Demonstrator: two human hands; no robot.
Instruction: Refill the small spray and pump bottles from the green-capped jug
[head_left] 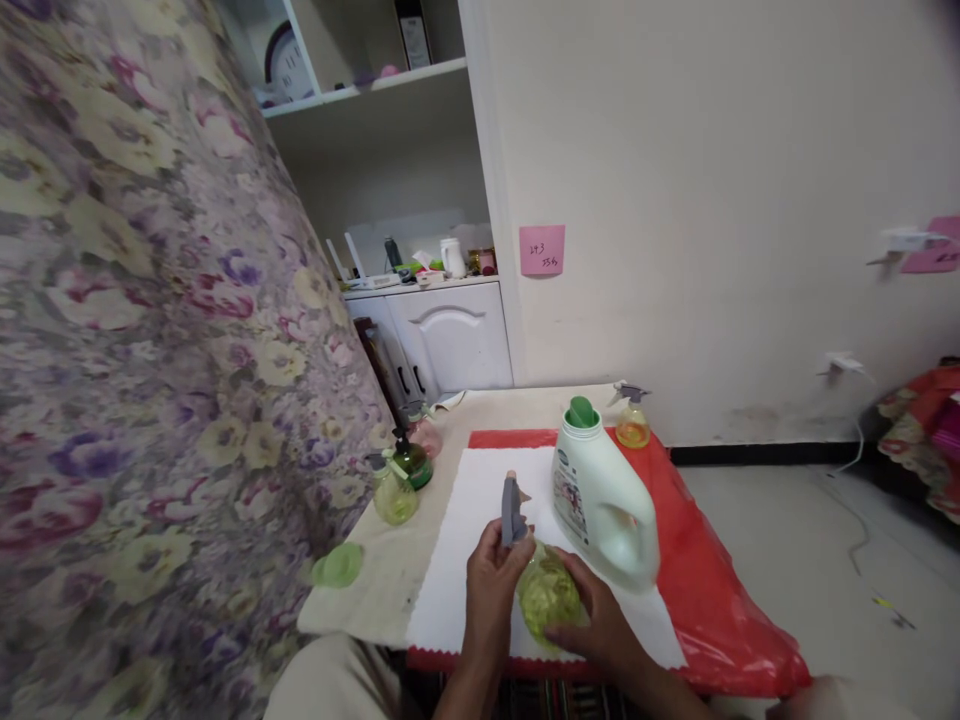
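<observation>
A round yellow-green spray bottle [541, 598] with a grey trigger head [513, 512] is between my hands, tilted above the white cloth. My left hand [495, 580] is closed around its neck, just under the trigger head. Around the body's right side wrap the fingers of my right hand [596, 610]. Just beyond my hands stands a large pale green detergent jug [611, 500], with a green piece [582, 411] in its open mouth. Whether the trigger head is fully screwed on, I cannot tell.
Several bottles stand at the table's left, including a yellow-green sprayer [394, 495] and a dark green pump bottle [412, 462]. A light green cap [339, 567] lies nearer me. Back right is a sprayer with orange liquid [633, 425]. Red sheeting [697, 570] hangs off the right edge.
</observation>
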